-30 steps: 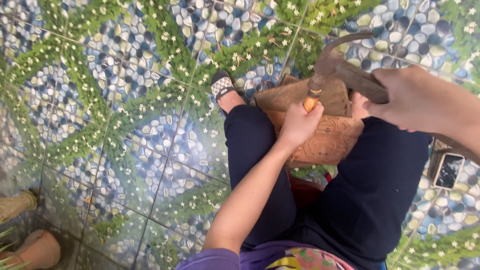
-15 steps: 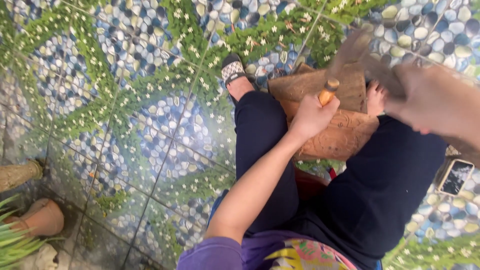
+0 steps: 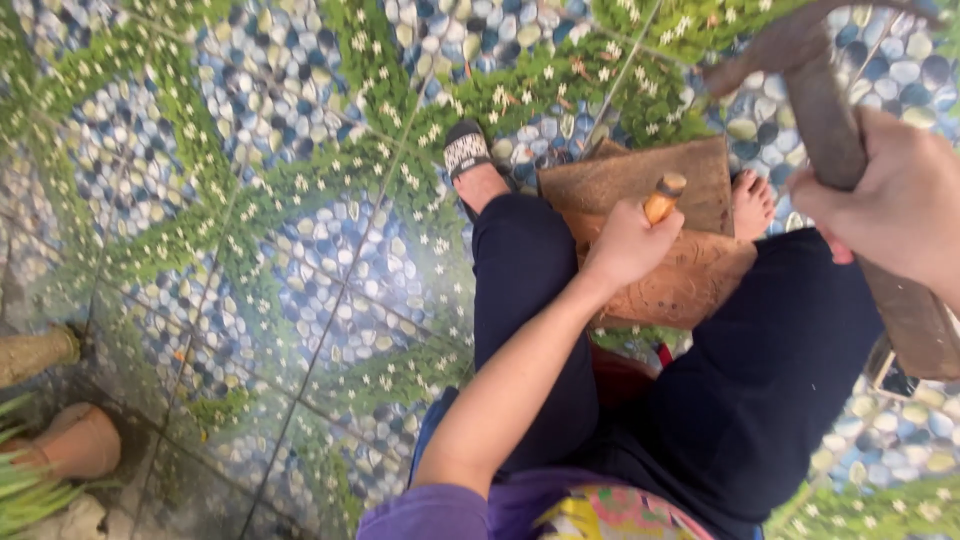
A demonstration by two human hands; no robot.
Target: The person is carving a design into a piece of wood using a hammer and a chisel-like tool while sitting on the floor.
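Note:
My left hand (image 3: 628, 243) is closed around a chisel with an orange-brown wooden handle (image 3: 663, 196), held upright on a carved brown wood block (image 3: 668, 285). The block rests between my knees, with a flat brown board (image 3: 640, 178) lying beyond it. My right hand (image 3: 895, 205) grips the thick shaft of a dark wooden mallet (image 3: 825, 110), raised high at the right, above and apart from the chisel. I sit in dark trousers; my left foot wears a black-and-white sandal (image 3: 466, 152), and bare toes (image 3: 752, 203) show beside the board.
The floor is tiled with a blue pebble and green leaf pattern (image 3: 280, 250). A clay pot (image 3: 75, 440) and green plant leaves (image 3: 22, 490) stand at the lower left. A phone-like dark object (image 3: 890, 378) lies on the floor at the right.
The mallet in my right hand has risen up and towards the camera. My left hand has kept the chisel on the block. The view has shifted slightly.

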